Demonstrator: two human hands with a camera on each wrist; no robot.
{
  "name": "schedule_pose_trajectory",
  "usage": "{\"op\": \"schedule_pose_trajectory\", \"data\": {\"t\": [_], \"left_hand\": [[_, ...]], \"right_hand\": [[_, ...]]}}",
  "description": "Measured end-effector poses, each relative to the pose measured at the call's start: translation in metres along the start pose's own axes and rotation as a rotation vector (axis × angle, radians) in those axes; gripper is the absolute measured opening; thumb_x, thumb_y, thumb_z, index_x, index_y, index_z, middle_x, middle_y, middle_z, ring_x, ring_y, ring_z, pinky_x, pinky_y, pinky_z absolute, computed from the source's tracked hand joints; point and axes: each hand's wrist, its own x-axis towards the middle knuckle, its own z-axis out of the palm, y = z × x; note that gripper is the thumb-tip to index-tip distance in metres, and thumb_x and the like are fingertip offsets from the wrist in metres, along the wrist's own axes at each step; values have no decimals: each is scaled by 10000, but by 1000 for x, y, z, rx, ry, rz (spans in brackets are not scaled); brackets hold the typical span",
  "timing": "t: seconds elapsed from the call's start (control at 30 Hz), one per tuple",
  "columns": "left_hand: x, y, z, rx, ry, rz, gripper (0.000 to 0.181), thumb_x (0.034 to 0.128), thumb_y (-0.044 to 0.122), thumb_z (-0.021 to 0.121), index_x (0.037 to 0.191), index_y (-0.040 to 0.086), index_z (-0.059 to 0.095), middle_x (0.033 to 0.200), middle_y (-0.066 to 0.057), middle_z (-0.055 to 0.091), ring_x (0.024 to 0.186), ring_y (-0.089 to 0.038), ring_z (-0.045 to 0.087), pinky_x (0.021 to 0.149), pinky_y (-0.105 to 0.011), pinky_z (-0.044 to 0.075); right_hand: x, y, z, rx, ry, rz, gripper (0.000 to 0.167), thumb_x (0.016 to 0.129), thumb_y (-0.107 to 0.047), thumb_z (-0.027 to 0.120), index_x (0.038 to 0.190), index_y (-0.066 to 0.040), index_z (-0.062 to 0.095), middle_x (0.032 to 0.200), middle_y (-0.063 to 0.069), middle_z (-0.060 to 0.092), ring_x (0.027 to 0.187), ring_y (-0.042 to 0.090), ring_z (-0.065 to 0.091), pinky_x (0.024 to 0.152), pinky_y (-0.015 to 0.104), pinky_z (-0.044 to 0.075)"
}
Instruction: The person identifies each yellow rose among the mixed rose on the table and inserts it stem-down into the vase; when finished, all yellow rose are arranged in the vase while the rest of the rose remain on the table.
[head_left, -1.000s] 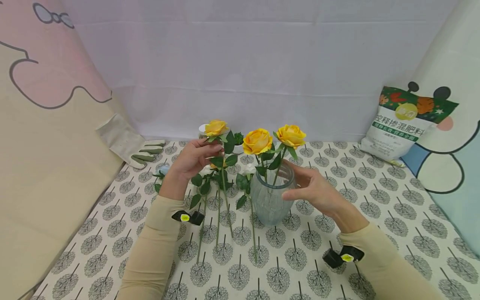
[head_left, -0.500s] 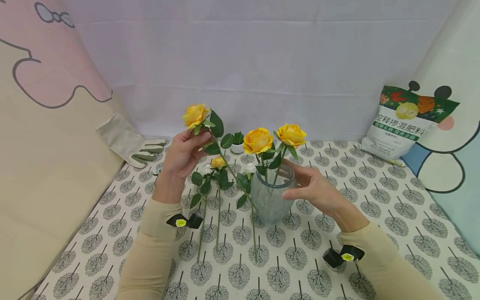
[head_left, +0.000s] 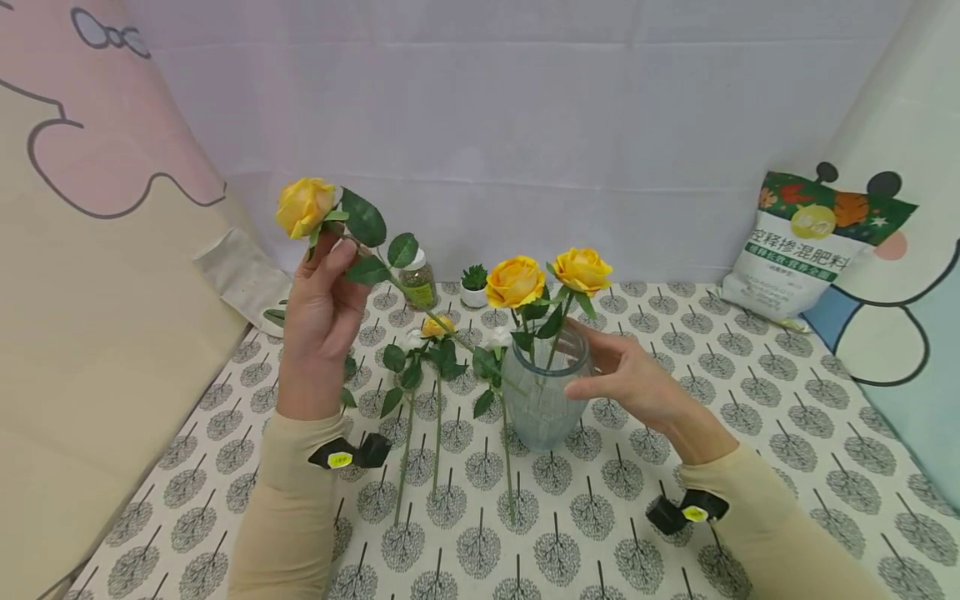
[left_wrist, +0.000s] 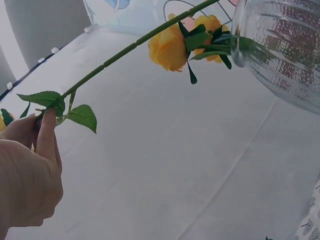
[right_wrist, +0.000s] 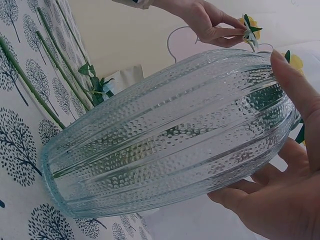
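Note:
My left hand (head_left: 322,312) pinches the stem of a yellow rose (head_left: 306,207) just under its bloom, raised at the left; the stem (head_left: 420,304) slants down to the right toward the glass vase (head_left: 542,408). In the left wrist view the fingers (left_wrist: 46,135) grip that stem (left_wrist: 120,54) by its leaves. My right hand (head_left: 637,379) holds the vase near its rim, thumb and fingers round the ribbed glass (right_wrist: 170,135). Two yellow roses (head_left: 516,282) stand in the vase. Whether the held stem's end is inside the vase, I cannot tell.
Several flowers lie left of the vase, one with a yellow bloom (head_left: 437,326). Behind them stand a small potted plant (head_left: 474,287) and a jar (head_left: 418,282). A glove (head_left: 243,279) lies at the left, a fertilizer bag (head_left: 798,250) at the back right.
My left hand has moved left and up with its rose, whose stem now slants. The jar has come into sight, while part of the glove is now hidden. My right hand and the vase have not moved.

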Motion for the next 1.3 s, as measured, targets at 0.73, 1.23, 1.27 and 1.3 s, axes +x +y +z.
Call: {"op": "schedule_pose_trajectory", "data": {"t": [0.73,1.23,1.27,1.3], "left_hand": [[-24,-11,34,82,10,161,189,778,-196,738,926,-100,672,853,-173,663,739,-266,694,551,-300,604],[-45,-24,50,154,-65,191,339,783,-194,738,1068,-71,603,842,-187,665,748,-275,704,666,-414,627],[-46,-25,51,160,-63,187,348,780,-213,726,1072,-67,606,847,-183,663,749,-273,706,672,-420,627],[-46,-26,51,167,-66,185,351,780,-220,719,1074,-64,609,855,-177,659,752,-273,707,679,-424,627]], "right_hand": [[0,0,-1,-2,-1,0,836,818,-47,798,1535,-58,368,1625,67,274,1460,342,289,1157,597,234],[1,3,-4,-22,-2,5,851,839,-62,790,1547,-34,319,1605,127,297,1439,386,314,1146,608,246],[1,3,-4,-20,-1,6,854,839,-64,792,1548,-36,317,1605,128,298,1438,387,315,1145,608,248],[1,3,-4,-19,0,6,857,838,-66,793,1549,-35,316,1606,128,296,1439,388,313,1145,608,248]]}}
